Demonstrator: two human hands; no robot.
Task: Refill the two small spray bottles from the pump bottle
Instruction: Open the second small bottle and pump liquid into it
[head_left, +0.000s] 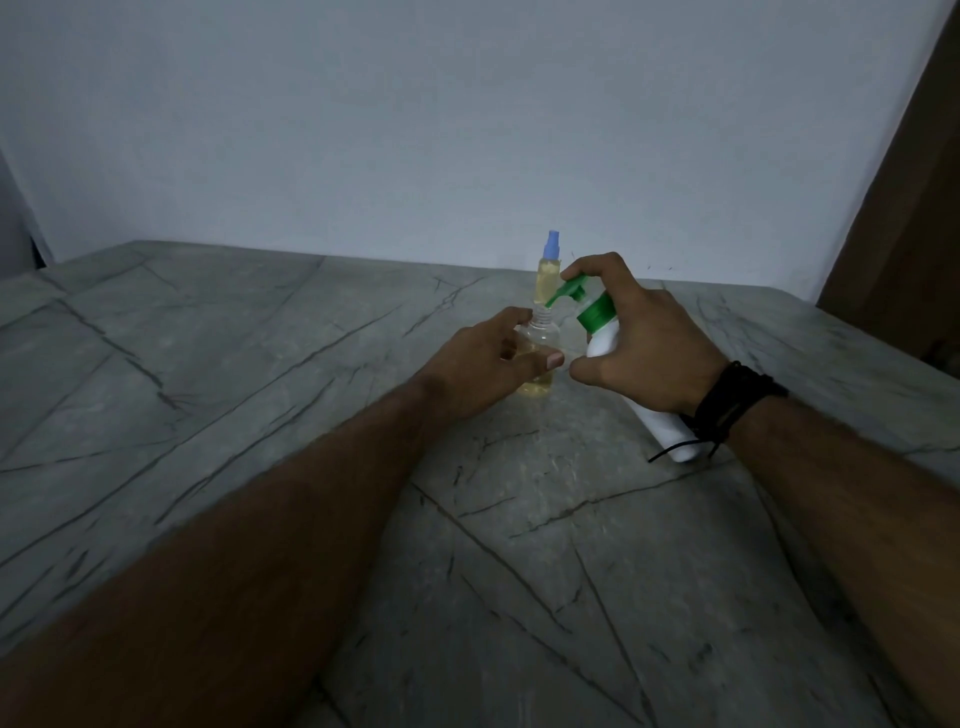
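the pump bottle (605, 332) is gripped by the right hand (644, 343), tilted with its long axis leaning left, so the green spout (563, 292) is brought just above the open neck of the uncapped spray bottle (540, 348). that bottle is steadied upright on the tabletop (260, 364) by the left hand (488, 364), fingers curled round it. the capped spray bottle (549, 270) is seen just behind, looking already filled.
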